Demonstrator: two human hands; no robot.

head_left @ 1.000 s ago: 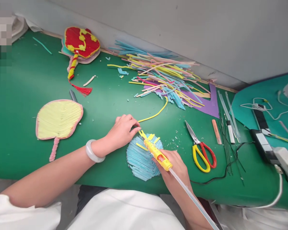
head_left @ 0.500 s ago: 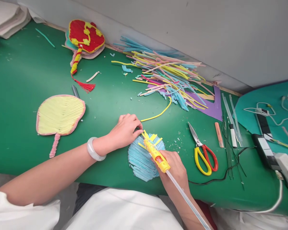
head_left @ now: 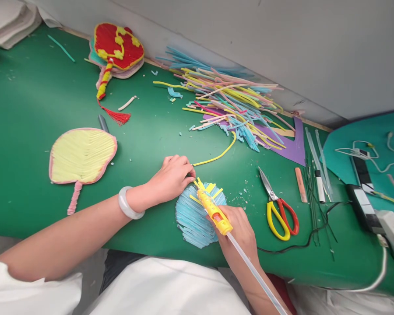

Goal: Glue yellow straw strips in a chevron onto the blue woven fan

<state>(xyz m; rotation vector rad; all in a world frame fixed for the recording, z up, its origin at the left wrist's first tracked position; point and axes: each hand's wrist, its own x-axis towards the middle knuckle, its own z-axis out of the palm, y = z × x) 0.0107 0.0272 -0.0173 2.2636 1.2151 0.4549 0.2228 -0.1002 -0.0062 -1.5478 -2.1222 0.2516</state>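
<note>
My right hand [head_left: 238, 229] is wrapped round a yellow hot glue gun [head_left: 218, 216], with a long clear glue stick [head_left: 249, 262] running out of its back end. The gun's nozzle points at short yellow strips [head_left: 211, 189] on a round light-blue panel [head_left: 195, 223] of pipe cleaners. At the panel's upper left edge, the fingertips of my left hand [head_left: 177, 175] are pinched at a yellow pipe cleaner. A long, bent yellow pipe cleaner [head_left: 218, 156] runs from behind these fingers toward the pile. The glue gun and right hand cover part of the panel.
Scissors [head_left: 276, 205] lie right of the panel, near thin green wires [head_left: 311, 210] and a power strip [head_left: 363, 208]. A pile of coloured pipe cleaners [head_left: 230, 94] lies at the back. A yellow leaf-shaped fan [head_left: 82, 155] and a red fan [head_left: 118, 48] are at left.
</note>
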